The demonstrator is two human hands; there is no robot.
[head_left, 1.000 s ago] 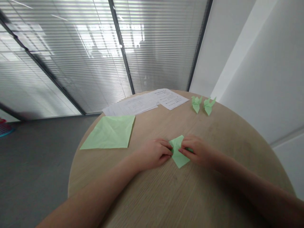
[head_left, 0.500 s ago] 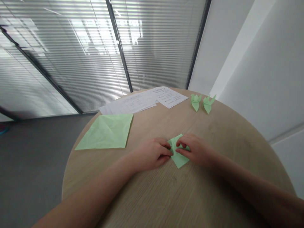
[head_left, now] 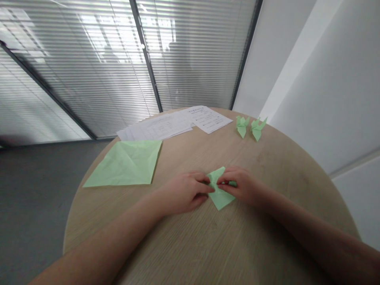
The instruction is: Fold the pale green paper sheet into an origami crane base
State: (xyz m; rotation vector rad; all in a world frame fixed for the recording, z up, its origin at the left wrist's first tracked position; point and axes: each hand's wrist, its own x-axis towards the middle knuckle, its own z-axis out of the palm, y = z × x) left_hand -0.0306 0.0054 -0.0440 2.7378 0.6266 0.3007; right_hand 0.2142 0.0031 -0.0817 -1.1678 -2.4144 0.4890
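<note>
A small folded piece of green origami paper (head_left: pixel 220 200) lies on the table between my hands, one corner pointing toward me. My left hand (head_left: pixel 187 192) has its fingertips at the paper's left edge, thumb and fingers closed in on it. From the right, my right hand (head_left: pixel 241 183) pinches at the middle of the paper with thumb and forefinger. Those fingers cover part of the right side, so the fold under them is hard to see.
A larger creased green sheet (head_left: pixel 127 164) lies at the left of the round wooden table (head_left: pixel 184 245). Printed white papers (head_left: pixel 175 122) overlap along the far edge. Two green paper cranes, a left one (head_left: pixel 242 126) and a right one (head_left: pixel 257 128), stand at the far right.
My right thumb and forefinger have come together on the middle of the paper, where they were apart. My left hand keeps its hold. The whole view has shifted slightly.
</note>
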